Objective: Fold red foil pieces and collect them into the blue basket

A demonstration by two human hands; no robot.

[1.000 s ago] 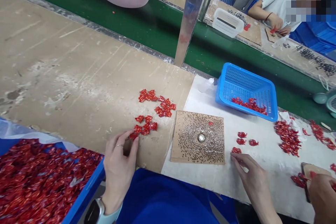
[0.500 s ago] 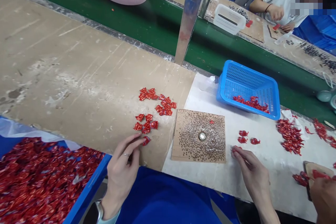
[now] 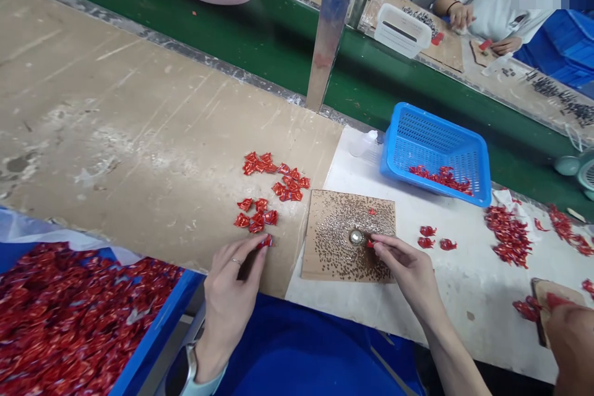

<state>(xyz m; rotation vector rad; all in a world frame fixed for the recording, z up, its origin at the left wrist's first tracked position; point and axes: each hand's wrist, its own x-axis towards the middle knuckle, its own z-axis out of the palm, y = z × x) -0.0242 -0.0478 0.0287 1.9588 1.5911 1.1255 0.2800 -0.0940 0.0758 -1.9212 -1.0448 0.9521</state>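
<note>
My left hand (image 3: 236, 288), ringed and wearing a watch, pinches a glossy red piece (image 3: 265, 241) at the near end of the red clusters (image 3: 257, 221) on the brown table. Between the thumb and fingers of my right hand (image 3: 411, 269) is a small red piece (image 3: 370, 243), held over the cardboard square (image 3: 320, 266). It is close beside the shiny round blob (image 3: 356, 236) in the middle of that speckled cardboard. A red scrap (image 3: 372, 211) lies near the cardboard's far edge. Three loose red pieces (image 3: 427, 231) lie on the white sheet to the right.
A blue basket (image 3: 436, 189) holds red parts, with a small clear bottle (image 3: 364, 143) beside it. Red heaps (image 3: 508, 235) lie further right, near another person's hand (image 3: 573, 334). At lower left stands a blue bin (image 3: 158, 328) full of red pieces. A metal post (image 3: 325, 43) rises behind.
My right hand has moved left from the white sheet to the cardboard with its red piece. My left hand has closed on a red piece and shifted slightly right.
</note>
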